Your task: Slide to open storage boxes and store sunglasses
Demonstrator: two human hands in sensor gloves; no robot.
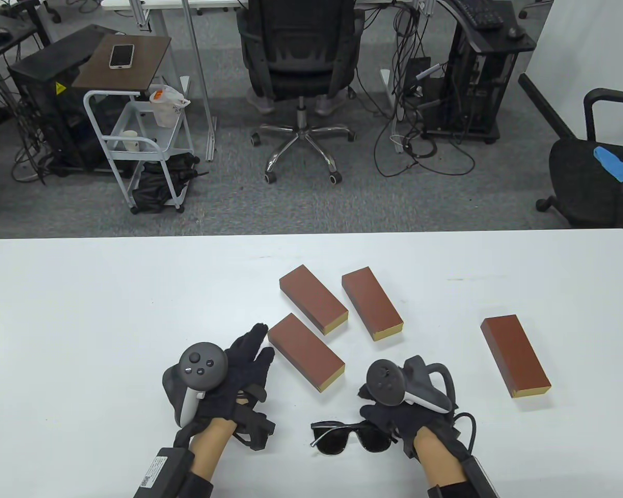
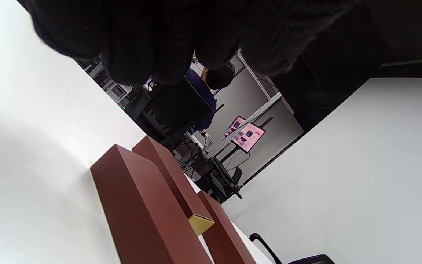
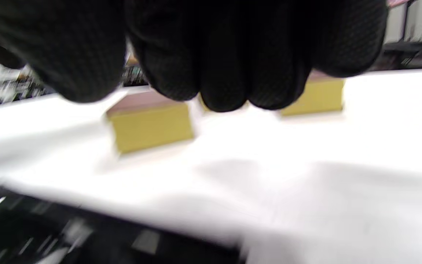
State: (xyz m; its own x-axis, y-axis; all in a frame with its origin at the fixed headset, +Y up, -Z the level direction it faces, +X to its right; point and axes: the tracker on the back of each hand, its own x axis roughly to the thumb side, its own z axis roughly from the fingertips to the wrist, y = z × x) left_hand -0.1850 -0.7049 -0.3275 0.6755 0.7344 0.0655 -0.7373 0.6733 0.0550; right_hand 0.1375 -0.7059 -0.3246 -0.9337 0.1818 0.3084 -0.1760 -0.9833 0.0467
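Black sunglasses point(image 1: 345, 438) lie on the white table point(image 1: 109, 311) near its front edge. My right hand point(image 1: 381, 415) hovers at their right lens. Its fingers point(image 3: 225, 55) hang loosely curled with nothing between them, and this view is blurred. Whether the glove touches the frame I cannot tell. The nearest of several shut brown storage boxes with gold ends point(image 1: 305, 358) lies just right of my left hand point(image 1: 259, 347), whose straight fingers reach toward its far left corner. The same box point(image 2: 148, 209) shows below my left fingers point(image 2: 159, 36).
Two more brown boxes point(image 1: 313, 298) point(image 1: 371, 304) lie side by side behind the near one. Another box point(image 1: 515, 356) sits alone at the right. Beyond the table's far edge stand an office chair point(image 1: 298, 62) and a cart point(image 1: 135, 145).
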